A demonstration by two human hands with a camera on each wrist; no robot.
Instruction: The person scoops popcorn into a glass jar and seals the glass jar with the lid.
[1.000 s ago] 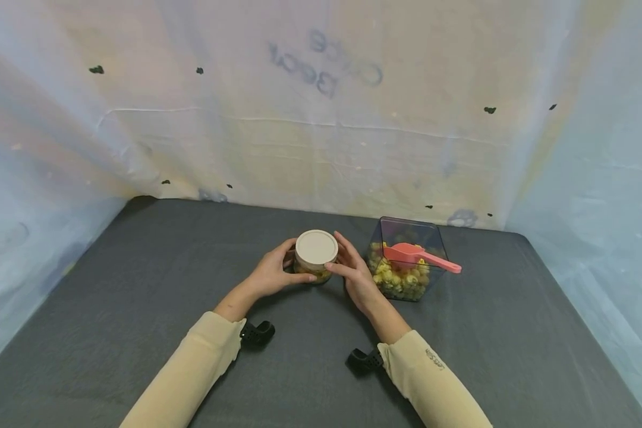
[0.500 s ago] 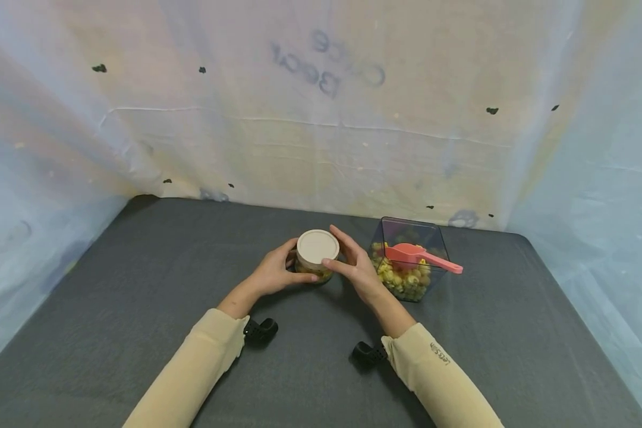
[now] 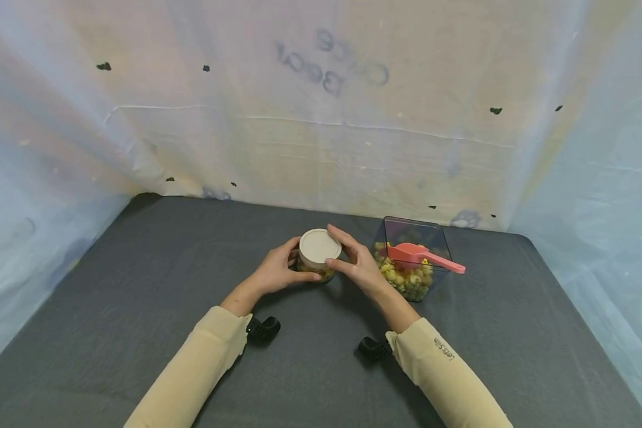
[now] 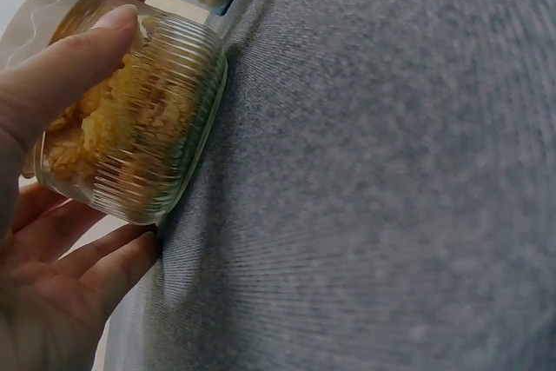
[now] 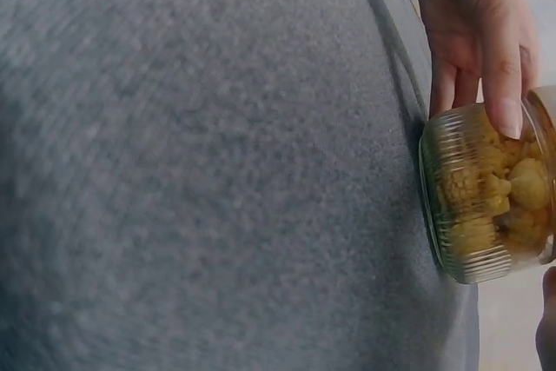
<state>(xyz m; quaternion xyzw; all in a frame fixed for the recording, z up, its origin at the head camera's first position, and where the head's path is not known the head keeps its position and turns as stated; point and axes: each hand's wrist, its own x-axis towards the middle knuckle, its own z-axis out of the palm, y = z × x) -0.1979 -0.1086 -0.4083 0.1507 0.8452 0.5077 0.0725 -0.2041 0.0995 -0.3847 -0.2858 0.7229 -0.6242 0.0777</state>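
Note:
A ribbed glass jar (image 4: 165, 119) of yellow popcorn stands upright on the dark cloth, a cream lid (image 3: 320, 245) on top. My left hand (image 3: 277, 270) grips the jar's body from the left, its thumb across the near side and its fingers behind. From the right, my right hand (image 3: 365, 267) holds the lid's rim, thumb at the near edge and fingers at the far edge. The left wrist view shows the left thumb pressed on the glass. In the right wrist view, only a sliver of the right hand shows at the right edge.
Right of the jar, close to my right hand, stands a clear square container (image 3: 443, 238) of popcorn (image 3: 403, 279). A pink scoop (image 3: 413, 253) lies across it, handle over the right rim. Behind the dark-covered table (image 3: 192, 249) hangs a pale plastic sheet (image 3: 278, 160).
My right fingers have shifted round the lid's far edge towards the left, and the right wrist has swung slightly right. My left hand keeps its grip on the jar. The view has drifted slightly.

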